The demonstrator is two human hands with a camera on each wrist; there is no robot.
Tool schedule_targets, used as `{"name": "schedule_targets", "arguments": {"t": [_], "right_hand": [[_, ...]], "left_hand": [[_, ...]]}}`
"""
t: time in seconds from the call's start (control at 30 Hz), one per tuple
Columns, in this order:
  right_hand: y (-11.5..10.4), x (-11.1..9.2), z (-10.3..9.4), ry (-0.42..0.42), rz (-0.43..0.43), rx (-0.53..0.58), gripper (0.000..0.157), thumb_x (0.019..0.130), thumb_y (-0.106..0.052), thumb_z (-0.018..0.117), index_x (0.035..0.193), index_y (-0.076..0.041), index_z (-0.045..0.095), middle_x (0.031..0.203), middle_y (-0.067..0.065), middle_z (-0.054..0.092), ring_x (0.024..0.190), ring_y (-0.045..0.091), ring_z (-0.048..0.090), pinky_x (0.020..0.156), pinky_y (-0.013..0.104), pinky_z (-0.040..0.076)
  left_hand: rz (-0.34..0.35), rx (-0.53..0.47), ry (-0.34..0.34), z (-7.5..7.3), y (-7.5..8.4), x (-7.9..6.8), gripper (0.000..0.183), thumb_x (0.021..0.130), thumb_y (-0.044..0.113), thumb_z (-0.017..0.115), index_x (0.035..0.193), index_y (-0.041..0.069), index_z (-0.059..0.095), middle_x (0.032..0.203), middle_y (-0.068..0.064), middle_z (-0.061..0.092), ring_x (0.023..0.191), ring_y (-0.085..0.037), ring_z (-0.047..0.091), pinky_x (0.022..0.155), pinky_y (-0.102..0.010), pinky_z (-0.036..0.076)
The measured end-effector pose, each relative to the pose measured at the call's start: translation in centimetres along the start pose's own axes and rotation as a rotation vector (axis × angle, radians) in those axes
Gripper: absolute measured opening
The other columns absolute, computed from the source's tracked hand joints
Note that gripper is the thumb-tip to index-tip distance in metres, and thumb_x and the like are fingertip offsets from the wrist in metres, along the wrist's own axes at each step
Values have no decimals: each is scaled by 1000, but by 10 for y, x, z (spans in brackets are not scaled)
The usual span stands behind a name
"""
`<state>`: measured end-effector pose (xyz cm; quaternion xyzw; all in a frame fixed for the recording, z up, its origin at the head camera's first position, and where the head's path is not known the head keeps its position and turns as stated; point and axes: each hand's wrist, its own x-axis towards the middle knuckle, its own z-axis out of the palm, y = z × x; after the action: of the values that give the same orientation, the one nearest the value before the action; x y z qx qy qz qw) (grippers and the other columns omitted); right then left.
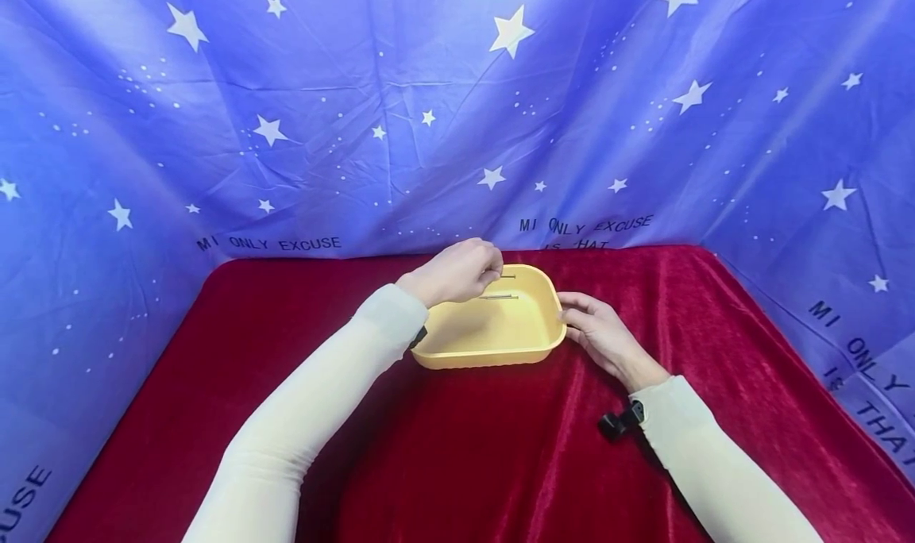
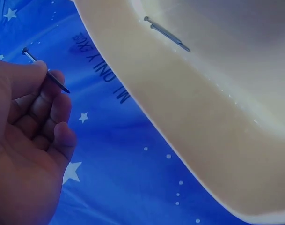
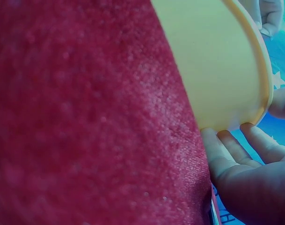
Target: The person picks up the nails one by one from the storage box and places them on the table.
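My left hand (image 1: 459, 273) is over the far left side of a yellow plastic tub (image 1: 486, 358). Between thumb and fingers it pinches a steel nail (image 2: 54, 80), whose head and point stick out at either side. Two more nails (image 2: 168, 35) lie close together on the tub's floor, near the far wall. At the tub's right end is my right hand (image 1: 606, 338), its fingertips (image 3: 247, 129) against the outer wall and its thumb by the rim. Part of the tub's left end is hidden behind the left wrist.
The tub stands on a table covered with red velvet cloth (image 1: 457, 448), which has soft folds to the right. A blue curtain (image 1: 400, 82) with white stars and lettering hangs behind and along both sides. A black wrist camera (image 1: 620, 421) is strapped to the right wrist.
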<state>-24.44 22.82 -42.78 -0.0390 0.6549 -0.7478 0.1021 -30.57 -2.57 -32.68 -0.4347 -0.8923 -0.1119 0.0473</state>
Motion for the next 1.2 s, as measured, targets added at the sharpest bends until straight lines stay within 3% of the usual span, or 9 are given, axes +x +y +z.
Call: {"name": "schedule_targets", "arguments": {"t": [0.3,0.73,1.2], "right_hand": [[1,1,0,-1,-2,23,49,92,3,53,135,15,35,116,12,56,93,17,61,83,28,55],[0,0,-1,1,1,-3,48,92,2,52,135,15,35,117,14,55,94,17,61,83,27,55],[0,0,0,-9,-5,12,48,92,4,51,135,16,34,117,14,55,92,17,62,82,27,55]], "left_hand": [[27,41,7,-4,-3,-19,14,88,3,55,82,11,64,84,1,61,86,-17,55,85,-28,46],[-34,68,-11,-10,-10,-51,11,88,2,56,85,10,63,85,0,59,89,-19,56,82,-29,47],[-88,82,26,-10,-25,-89,11,86,1,58,83,11,64,84,1,59,85,-19,54,75,-31,49]]}}
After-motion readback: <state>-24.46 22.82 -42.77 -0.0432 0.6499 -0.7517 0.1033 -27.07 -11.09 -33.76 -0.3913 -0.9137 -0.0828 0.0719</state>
